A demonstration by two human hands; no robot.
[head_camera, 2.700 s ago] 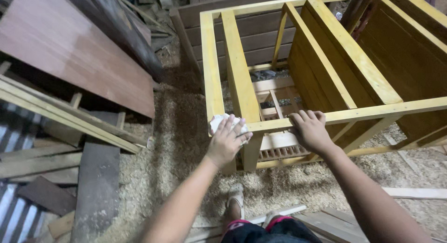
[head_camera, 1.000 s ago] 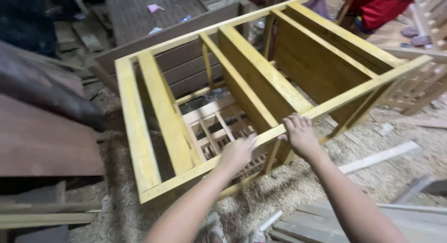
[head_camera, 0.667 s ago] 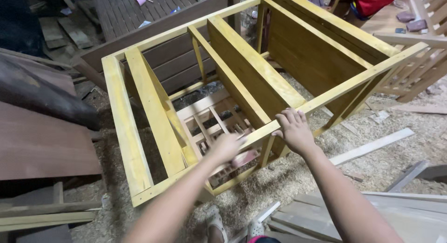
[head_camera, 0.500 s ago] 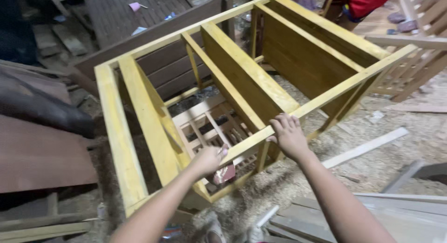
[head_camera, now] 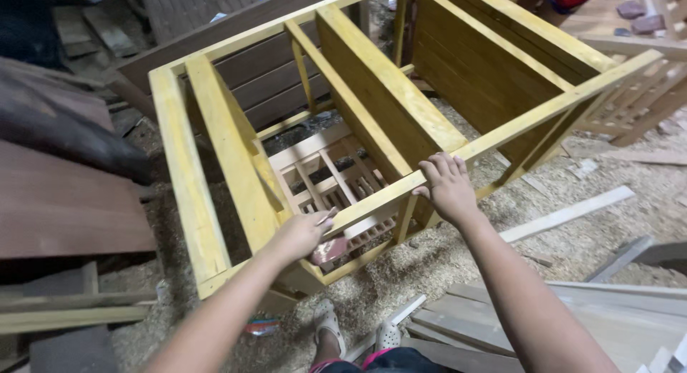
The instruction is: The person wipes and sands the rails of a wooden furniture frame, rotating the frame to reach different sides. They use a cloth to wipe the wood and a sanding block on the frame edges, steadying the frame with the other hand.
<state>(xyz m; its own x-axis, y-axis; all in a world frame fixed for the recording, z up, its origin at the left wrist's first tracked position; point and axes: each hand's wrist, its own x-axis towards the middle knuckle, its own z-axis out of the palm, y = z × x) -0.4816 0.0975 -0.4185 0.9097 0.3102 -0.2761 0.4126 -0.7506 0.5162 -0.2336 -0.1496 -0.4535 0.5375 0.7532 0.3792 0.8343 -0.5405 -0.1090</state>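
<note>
I'm over the yellow wooden cabinet frame [head_camera: 386, 123], which lies on its side on the sawdust-covered floor [head_camera: 458, 255]. My right hand [head_camera: 447, 187] grips its near top rail, fingers curled over the edge. My left hand [head_camera: 304, 233] is closed on a reddish sanding pad [head_camera: 330, 250], pressed against the rail just beside the corner post. Dark boards [head_camera: 64, 208] lie to the left, loose slats [head_camera: 565, 214] to the right.

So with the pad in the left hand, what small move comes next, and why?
Probably a short rubbing stroke along the front rail. The left hand presses a reddish pad against the rail's lower end, while the right hand grips the same rail higher up, steadying the yellow frame.
</note>
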